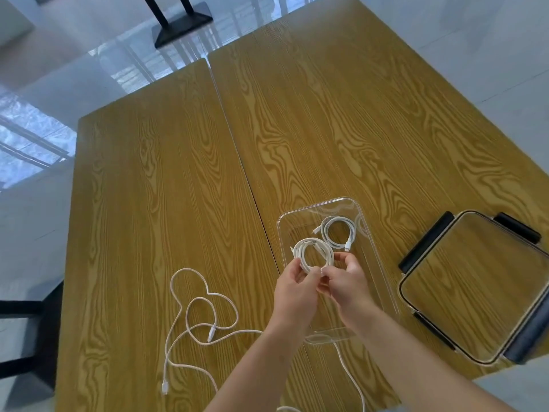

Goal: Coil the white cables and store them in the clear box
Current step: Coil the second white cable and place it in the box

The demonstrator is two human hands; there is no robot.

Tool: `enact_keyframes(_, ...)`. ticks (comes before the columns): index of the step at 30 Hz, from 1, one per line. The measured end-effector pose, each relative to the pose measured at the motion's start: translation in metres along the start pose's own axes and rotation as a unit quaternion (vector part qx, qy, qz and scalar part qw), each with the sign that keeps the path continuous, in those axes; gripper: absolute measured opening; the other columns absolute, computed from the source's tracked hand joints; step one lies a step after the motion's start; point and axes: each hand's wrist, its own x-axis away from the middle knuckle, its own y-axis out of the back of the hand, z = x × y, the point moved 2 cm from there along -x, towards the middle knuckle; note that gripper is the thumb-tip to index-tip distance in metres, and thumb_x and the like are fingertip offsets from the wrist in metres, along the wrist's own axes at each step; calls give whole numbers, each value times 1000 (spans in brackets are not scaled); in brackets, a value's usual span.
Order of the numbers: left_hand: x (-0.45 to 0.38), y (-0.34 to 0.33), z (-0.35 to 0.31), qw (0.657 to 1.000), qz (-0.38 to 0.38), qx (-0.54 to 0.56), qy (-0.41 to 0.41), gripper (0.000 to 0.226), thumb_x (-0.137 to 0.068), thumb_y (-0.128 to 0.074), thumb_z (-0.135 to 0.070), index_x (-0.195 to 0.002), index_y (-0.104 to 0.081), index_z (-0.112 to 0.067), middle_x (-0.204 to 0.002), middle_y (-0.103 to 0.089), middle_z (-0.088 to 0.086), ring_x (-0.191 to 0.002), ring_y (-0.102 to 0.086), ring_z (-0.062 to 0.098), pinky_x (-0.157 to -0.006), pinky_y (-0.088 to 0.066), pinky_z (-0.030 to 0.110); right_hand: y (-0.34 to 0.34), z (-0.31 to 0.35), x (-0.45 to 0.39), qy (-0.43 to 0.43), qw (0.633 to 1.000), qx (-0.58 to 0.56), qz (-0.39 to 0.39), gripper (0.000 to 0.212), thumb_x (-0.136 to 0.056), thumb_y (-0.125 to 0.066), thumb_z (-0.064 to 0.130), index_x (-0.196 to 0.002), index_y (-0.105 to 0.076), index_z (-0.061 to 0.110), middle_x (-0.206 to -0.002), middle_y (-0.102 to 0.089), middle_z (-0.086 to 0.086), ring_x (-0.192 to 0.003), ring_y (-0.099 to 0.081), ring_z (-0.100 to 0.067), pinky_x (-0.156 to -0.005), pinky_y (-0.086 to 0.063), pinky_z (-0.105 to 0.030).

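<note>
A clear box stands open on the wooden table, right of the seam. One coiled white cable lies inside it at the far end. Both hands hold a second coiled white cable just above the box's middle: my left hand pinches its near left side and my right hand grips its near right side. An uncoiled white cable sprawls in loose loops on the table left of my arms. Another loose white cable runs from under my right forearm toward the near edge.
The box's clear lid with dark clips lies flat on the table to the right, near the table's right edge. A seam divides the two tabletops. A black stand base rests on the floor beyond the table.
</note>
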Motion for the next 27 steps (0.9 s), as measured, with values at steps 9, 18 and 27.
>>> enact_keyframes(9,-19,-17,-13,998,-17,-39,44,30,-103,-47,-34,-129,-50,-21,-113,-57,-16,-105,-54,0,-89,-41,23,-2,2,-11,18,992,121,-29,23,-81,-75,13,-95,-59,23,-95,-73,-5,-90,-71,-23,-82,-60,-44)
enact_keyframes(18,-36,-24,-19,996,-48,5,81,28,-106,-35,-37,-81,-46,-33,-83,-43,-19,-72,-39,-4,-65,-33,19,1,4,-19,11,990,135,-29,14,-82,-72,13,-95,-67,18,-89,-77,-5,-86,-72,-25,-82,-59,-48)
enact_keyframes(27,-36,-29,-22,985,-58,107,122,56,-104,-26,-53,-146,-45,-23,-138,-44,-3,-132,-36,15,-113,-25,38,1,5,-26,8,988,153,-20,9,-90,-63,19,-90,-72,18,-84,-76,-7,-74,-63,-17,-78,-57,-42)
